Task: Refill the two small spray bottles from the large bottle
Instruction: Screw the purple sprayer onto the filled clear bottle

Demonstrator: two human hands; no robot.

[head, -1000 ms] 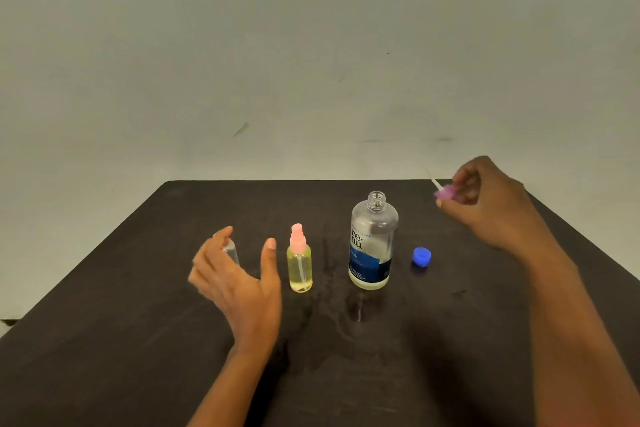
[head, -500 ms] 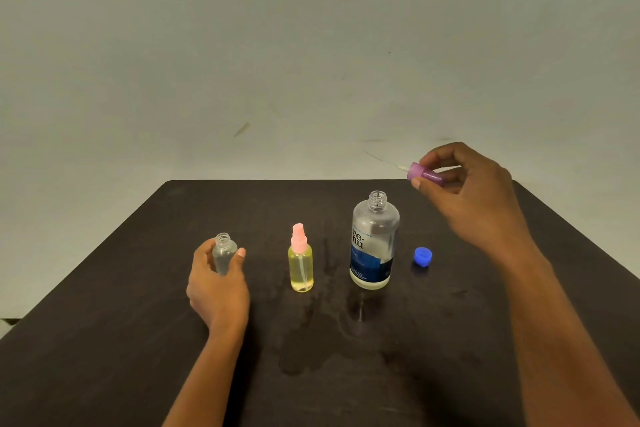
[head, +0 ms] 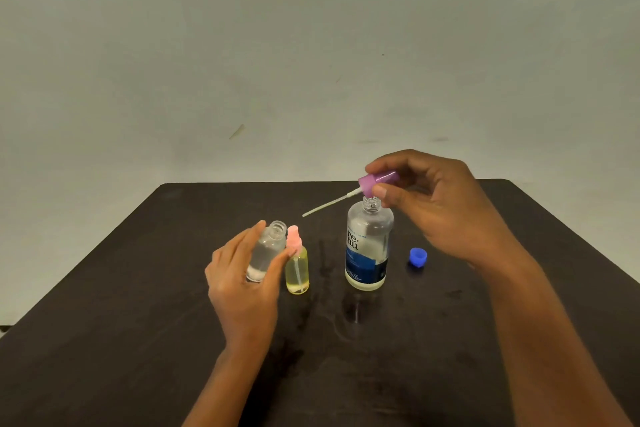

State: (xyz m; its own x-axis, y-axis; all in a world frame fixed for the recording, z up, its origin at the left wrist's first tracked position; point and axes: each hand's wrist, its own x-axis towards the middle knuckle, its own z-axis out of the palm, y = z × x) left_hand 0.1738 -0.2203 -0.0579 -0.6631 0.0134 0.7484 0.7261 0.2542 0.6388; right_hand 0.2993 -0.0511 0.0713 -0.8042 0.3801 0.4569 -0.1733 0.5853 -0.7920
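Right grip [head: 446, 205] pinches the purple spray head [head: 375, 182] between thumb and fingertips, with its white dip tube [head: 329, 205] slanting down-left over the open large bottle [head: 369, 246]. Left grip [head: 242, 284] curls round the uncapped clear spray bottle [head: 266, 250], tilted just beside the capped yellow spray bottle [head: 297, 269]. Blue cap [head: 418, 257] lies on the desk [head: 138, 322]. Probable step: recapping the clear bottle. The tube tip must next enter its narrow neck.

A single wide-angle camera sits on the person's head, facing forward and down across the dark desk [head: 138, 322] toward a plain wall [head: 311, 46]. It is close: both forearms enter from the bottom edge, with the left hand [head: 242, 281] and right hand [head: 440, 205] mid-frame.
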